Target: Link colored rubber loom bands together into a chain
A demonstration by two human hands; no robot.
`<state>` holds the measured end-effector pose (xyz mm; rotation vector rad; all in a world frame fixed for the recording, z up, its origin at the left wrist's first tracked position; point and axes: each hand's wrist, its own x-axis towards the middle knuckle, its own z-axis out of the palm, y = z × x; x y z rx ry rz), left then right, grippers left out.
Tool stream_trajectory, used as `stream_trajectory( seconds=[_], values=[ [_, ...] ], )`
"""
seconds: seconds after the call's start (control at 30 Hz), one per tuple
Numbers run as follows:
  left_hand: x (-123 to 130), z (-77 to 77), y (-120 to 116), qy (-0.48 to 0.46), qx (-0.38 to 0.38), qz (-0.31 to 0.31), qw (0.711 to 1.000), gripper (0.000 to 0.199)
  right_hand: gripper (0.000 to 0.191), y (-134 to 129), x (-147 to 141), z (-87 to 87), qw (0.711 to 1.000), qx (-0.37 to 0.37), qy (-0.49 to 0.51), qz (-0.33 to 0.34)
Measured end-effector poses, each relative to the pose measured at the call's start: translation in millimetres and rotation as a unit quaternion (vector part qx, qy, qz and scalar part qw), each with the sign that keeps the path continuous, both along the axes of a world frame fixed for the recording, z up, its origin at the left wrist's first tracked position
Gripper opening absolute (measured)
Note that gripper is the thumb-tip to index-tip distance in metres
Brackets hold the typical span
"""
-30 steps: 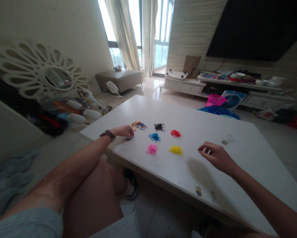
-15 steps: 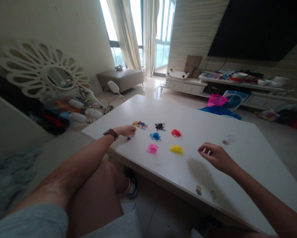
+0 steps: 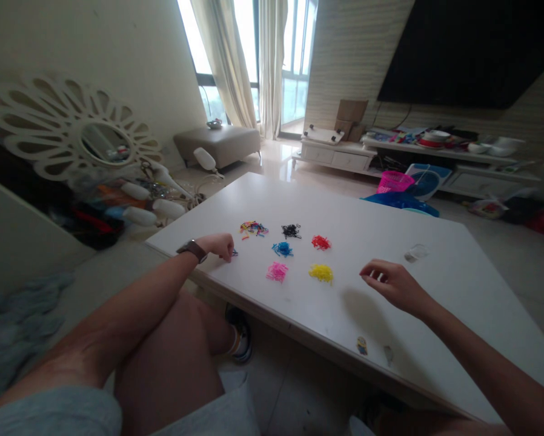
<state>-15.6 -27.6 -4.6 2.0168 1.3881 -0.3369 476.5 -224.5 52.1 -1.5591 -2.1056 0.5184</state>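
My left hand (image 3: 220, 245), with a watch (image 3: 194, 249) on its wrist, rests low over the table's left side. Its fingers are bent together and point down, hiding their tips; a few dark small bands (image 3: 235, 253) lie right beside them. A mixed-colour pile of small rubber bands (image 3: 254, 228) is just beyond it. Piles of black (image 3: 291, 231), blue (image 3: 282, 249), red (image 3: 321, 242), pink (image 3: 277, 272) and yellow bands (image 3: 321, 273) lie to its right. Above the table, right of the yellow pile, my right hand (image 3: 392, 283) hovers open, fingers curved with gaps, nothing visible in it.
The white table (image 3: 281, 194) has a clear plastic item (image 3: 416, 252) on its right and a small cartoon-figure piece (image 3: 361, 346) by the near edge, beside another small pale piece (image 3: 388, 355). Beyond stand a pink basket (image 3: 394, 181) and an ottoman (image 3: 222, 145).
My left hand has moved left and nearer, from the edge of the mixed pile to the dark bands. An orange band now shows on the table by that pile. My right hand stays almost still.
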Motion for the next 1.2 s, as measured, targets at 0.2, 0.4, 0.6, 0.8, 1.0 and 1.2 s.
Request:
stream_trajectory(
  seconds=[0.2, 0.4, 0.6, 0.8, 1.0, 1.2],
  values=[
    [14, -5.1, -1, 0.034, 0.048, -0.013, 0.998, 0.018, 0.019, 0, 0, 0.2, 1.000, -0.005, -0.009, 0.000],
    [24, -3.6, 6, 0.015, 0.176, 0.011, 0.984, 0.019, 0.018, 0, 1, 0.6, 1.000, -0.010, -0.010, -0.002],
    [37, 14.2, 6, -0.127, 0.184, 0.059, 0.973, 0.032, 0.017, -1, 1, 3.2, 1.000, -0.010, -0.007, -0.008],
    [75, 39.1, -24, -0.342, 0.053, 0.045, 0.937, 0.032, 0.017, -1, -4, 0.3, 1.000, -0.015, -0.005, 0.004],
    [132, 51.2, -49, -0.381, -0.005, -0.022, 0.924, 0.028, 0.015, 0, -18, -7.5, 0.999, -0.017, 0.007, 0.032],
    [152, 46.5, -39, -0.337, -0.018, -0.055, 0.940, 0.022, 0.013, -1, -31, -11.4, 0.996, -0.036, 0.005, 0.080]
  ],
)
